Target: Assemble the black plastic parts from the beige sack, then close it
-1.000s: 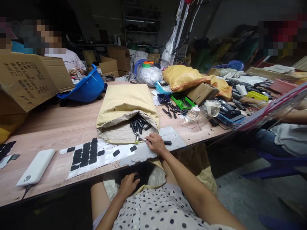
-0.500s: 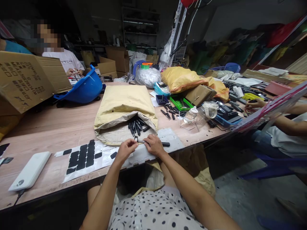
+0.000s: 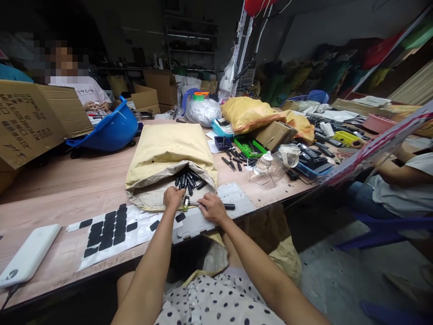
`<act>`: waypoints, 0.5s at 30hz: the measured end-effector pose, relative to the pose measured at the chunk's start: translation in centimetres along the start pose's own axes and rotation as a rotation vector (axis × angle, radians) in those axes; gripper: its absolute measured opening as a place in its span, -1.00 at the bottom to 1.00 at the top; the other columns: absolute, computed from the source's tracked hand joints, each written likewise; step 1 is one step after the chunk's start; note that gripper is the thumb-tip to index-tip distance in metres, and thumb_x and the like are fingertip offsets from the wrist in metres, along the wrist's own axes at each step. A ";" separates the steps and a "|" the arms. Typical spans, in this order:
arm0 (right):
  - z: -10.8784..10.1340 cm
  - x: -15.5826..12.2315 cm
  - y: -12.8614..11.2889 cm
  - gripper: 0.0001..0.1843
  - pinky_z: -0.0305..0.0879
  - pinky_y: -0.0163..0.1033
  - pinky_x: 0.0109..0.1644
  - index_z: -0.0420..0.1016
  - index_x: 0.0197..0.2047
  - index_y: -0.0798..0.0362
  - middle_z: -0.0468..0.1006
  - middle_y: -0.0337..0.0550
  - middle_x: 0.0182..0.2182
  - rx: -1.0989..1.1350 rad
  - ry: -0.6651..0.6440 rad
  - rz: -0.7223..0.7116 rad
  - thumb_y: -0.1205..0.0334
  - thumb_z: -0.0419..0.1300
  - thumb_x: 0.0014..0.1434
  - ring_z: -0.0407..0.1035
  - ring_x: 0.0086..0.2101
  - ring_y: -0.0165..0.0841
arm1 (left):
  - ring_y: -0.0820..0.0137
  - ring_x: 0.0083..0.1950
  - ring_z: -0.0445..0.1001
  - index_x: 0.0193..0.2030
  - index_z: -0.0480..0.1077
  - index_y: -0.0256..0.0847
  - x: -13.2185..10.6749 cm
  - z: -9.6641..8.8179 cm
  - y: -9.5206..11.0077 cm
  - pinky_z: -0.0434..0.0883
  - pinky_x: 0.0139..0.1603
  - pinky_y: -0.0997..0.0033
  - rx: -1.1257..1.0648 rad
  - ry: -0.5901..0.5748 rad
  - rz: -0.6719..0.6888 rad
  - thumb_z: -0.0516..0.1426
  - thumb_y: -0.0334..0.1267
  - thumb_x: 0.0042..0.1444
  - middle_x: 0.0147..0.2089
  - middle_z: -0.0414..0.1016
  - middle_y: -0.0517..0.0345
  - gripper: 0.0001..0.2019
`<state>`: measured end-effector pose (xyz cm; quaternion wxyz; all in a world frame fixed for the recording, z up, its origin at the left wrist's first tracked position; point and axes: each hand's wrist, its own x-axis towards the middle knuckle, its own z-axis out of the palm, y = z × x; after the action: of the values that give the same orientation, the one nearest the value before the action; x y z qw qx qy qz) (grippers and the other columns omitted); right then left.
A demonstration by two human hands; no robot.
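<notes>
My right hand [image 3: 212, 208] is closed around the shaft of a small hammer [image 3: 229, 206]. The hammer lies sideways over a grey-white board [image 3: 238, 196], its head to the left and its black grip to the right. At the mouth of a yellow sack [image 3: 171, 142], my left hand [image 3: 173, 197] is curled beside several black cylindrical pieces [image 3: 190, 180] inside it. Its fingertips are partly hidden, so what they hold cannot be made out. To the left of that hand lies a white sheet with black rounded stickers [image 3: 108, 229].
A white power bank [image 3: 30, 253] with a cable lies at the left edge. Beyond are a cardboard box [image 3: 37, 122] and a blue basin [image 3: 108, 128]. Rightward sit a green tray [image 3: 250, 147] and a clear jar [image 3: 263, 164]. Other people sit at both sides.
My left hand has left the hammer head and moved up to the black pieces at the sack's mouth. My right hand keeps its hold on the hammer. The view has shifted slightly.
</notes>
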<state>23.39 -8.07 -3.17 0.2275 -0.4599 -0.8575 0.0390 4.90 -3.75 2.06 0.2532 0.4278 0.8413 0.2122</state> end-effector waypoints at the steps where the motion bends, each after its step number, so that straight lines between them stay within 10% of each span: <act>1: 0.0 0.0 0.0 -0.79 0.20 -0.18 -0.05 0.61 -0.05 -0.04 0.46 -0.12 -0.25 0.002 -0.001 0.002 0.23 0.21 0.28 0.27 -0.18 -0.25 | 0.09 -0.09 0.58 -0.39 0.51 -0.10 0.2 -0.1 -0.2 0.39 -0.24 0.27 -0.004 -0.009 -0.002 0.27 -0.11 -0.03 -0.15 0.67 -0.03 -0.86; 15: -0.4 -0.2 0.2 -0.78 0.20 -0.16 -0.04 0.60 -0.02 -0.07 0.48 -0.11 -0.23 -0.011 -0.025 -0.002 0.24 0.18 0.31 0.28 -0.16 -0.23 | 0.31 -0.30 0.43 -0.36 0.52 -0.11 -4.8 -2.4 -10.4 0.37 -0.22 0.35 -0.243 -0.087 0.574 0.25 -0.17 -0.08 -0.35 0.55 0.19 -0.86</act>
<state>23.79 -8.13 -2.98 0.2145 -0.4595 -0.8610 0.0397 -0.52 -13.67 -0.87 0.2680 0.6232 0.6430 0.3554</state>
